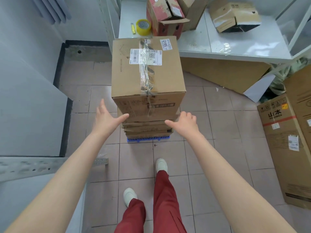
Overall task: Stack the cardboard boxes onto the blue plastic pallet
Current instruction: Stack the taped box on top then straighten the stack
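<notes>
The big top box sits in the middle of the frame, on a pile of flatter boxes. Under them, only a thin strip of the blue pallet peeks out, just above your feet.

Your left hand is spread open beside the left bottom corner of the top box. Your right hand is open too, by the right bottom corner. Neither hand holds anything. I cannot tell if your fingers touch the cardboard.

The pile looks tall and thin, and the top box seems wider than the boxes under it. If you push one side harder, it may tip or slide off. The flat boxes below could slip too.

More boxes wait on the white table at the upper right, near a roll of tape. A tall box stands at the right edge.
</notes>
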